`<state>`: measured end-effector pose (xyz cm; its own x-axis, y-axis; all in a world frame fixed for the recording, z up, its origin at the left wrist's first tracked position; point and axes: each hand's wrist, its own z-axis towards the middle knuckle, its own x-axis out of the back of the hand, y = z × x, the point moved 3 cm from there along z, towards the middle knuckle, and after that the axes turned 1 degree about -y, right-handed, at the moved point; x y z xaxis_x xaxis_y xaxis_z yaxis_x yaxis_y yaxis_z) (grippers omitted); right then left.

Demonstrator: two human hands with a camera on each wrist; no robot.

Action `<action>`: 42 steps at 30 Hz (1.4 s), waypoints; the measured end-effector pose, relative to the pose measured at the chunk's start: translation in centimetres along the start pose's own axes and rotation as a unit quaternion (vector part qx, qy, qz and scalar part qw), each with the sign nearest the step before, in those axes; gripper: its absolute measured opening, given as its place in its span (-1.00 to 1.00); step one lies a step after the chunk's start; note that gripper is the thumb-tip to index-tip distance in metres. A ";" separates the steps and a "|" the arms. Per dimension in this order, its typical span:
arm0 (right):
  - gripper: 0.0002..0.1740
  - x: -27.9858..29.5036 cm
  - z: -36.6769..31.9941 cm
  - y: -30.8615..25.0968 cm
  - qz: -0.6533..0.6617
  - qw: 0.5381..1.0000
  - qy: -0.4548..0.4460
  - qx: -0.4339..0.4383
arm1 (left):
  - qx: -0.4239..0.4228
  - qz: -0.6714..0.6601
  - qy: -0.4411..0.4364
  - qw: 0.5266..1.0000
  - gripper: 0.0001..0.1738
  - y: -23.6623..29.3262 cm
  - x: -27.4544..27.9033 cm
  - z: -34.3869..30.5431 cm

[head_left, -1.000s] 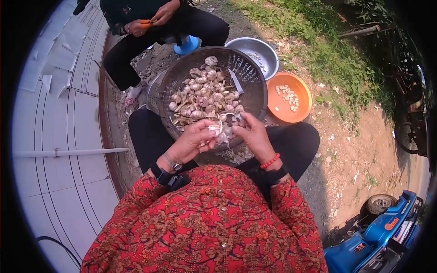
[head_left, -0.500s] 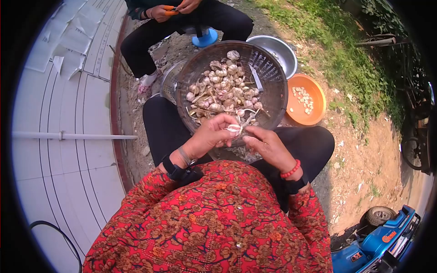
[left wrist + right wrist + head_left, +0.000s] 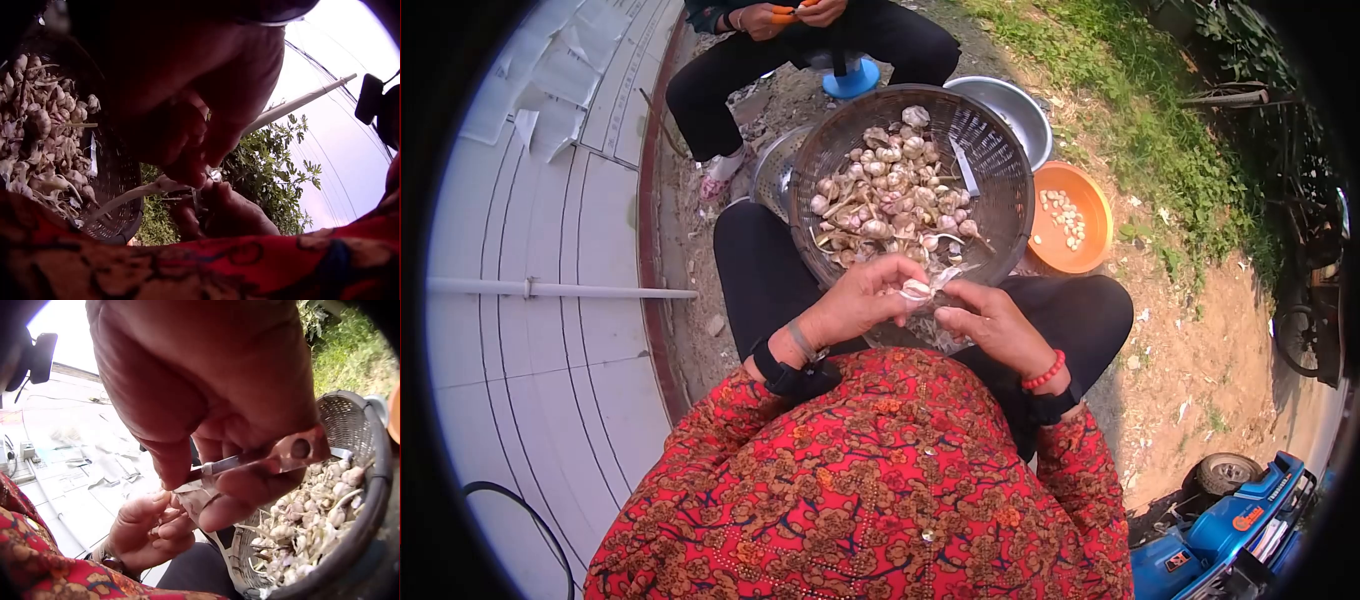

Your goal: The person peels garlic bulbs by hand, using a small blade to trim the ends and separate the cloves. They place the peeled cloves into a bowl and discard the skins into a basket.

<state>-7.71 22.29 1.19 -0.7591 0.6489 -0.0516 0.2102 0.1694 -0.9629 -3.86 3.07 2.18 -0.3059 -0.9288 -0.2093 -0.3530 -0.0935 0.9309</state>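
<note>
Over the near rim of a dark woven basket [image 3: 1003,190], both hands work at a pale garlic bulb [image 3: 916,289]. My left hand [image 3: 862,302] grips the bulb between thumb and fingers. At its stalk end, my right hand [image 3: 1002,328] pinches papery skin. Within the curled right fingers, the right wrist view shows a small metal blade [image 3: 220,466] whose flat end has a round hole. A long dry stalk [image 3: 128,199] trails from the bulb towards the basket. Many unpeeled garlic bulbs [image 3: 890,190] fill the basket's middle, beside a flat blade [image 3: 964,166].
Right of the basket, an orange bowl [image 3: 1052,246] holds peeled cloves, with a silver basin [image 3: 1028,122] behind it. A metal colander [image 3: 771,178] stands at the left. Opposite sits another person [image 3: 815,50] holding something orange. A blue vehicle [image 3: 1230,530] is at lower right.
The head view has swung, so basket and hands appear further right. My right hand has shifted from beside the bulb to its stalk end, and my left hand keeps its hold.
</note>
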 end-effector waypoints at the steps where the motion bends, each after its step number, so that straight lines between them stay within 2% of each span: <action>1: -0.65 0.0 -0.1 0.0 0.020 1.000 -0.003 -0.004 | -0.005 0.025 0.005 1.000 -0.72 0.0 0.0 0.0; 3: -0.65 -0.3 -0.1 0.2 0.061 0.998 -0.008 -0.014 | -0.015 0.074 0.014 0.997 -0.72 0.0 -0.1 -0.1; 6: -0.65 -0.7 -0.1 0.0 0.043 0.999 -0.003 -0.013 | -0.018 0.097 0.011 0.995 -0.74 0.3 0.0 -0.5; 9: -0.66 -0.7 -0.2 0.0 0.015 1.000 -0.001 0.000 | -0.043 0.089 0.000 0.995 -0.74 0.2 -0.1 -0.7; 12: -0.69 -0.6 -0.1 -0.7 -0.026 0.999 -0.020 0.014 | -0.023 0.101 -0.010 0.995 -0.73 -0.4 0.3 -0.9; 15: -0.72 -0.7 -0.4 -0.7 -0.006 0.999 -0.028 -0.018 | -0.029 0.065 -0.022 0.997 -0.74 -0.8 0.2 -0.9; 18: -0.73 -1.0 -0.6 -0.4 0.013 1.000 -0.009 -0.021 | -0.004 0.053 -0.012 0.999 -0.75 -0.4 -0.2 -1.0; 27: -0.70 -1.9 -0.4 -1.5 -0.038 0.999 0.027 0.012 | -0.040 0.088 0.015 0.995 -0.78 -0.2 -0.2 -1.1; 30: -0.70 -2.3 -0.2 -2.2 -0.092 0.989 0.030 0.108 | -0.078 0.084 0.024 0.993 -0.77 0.0 -1.1 -1.3; 36: -0.70 -1.9 0.0 -2.3 -0.048 0.998 0.028 0.033 | -0.071 0.077 0.050 0.993 -0.77 0.6 -1.2 -1.4; 42: -0.76 -2.0 -0.4 -2.9 -0.058 0.997 0.015 0.041 | -0.096 0.083 0.010 0.992 -0.79 0.9 -1.2 -1.8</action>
<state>-6.60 20.82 4.22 -0.7559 0.6510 0.0693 0.0689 0.1843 -0.9805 -2.17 3.49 3.84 -0.3281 -0.9436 -0.0436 -0.1241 -0.0027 0.9923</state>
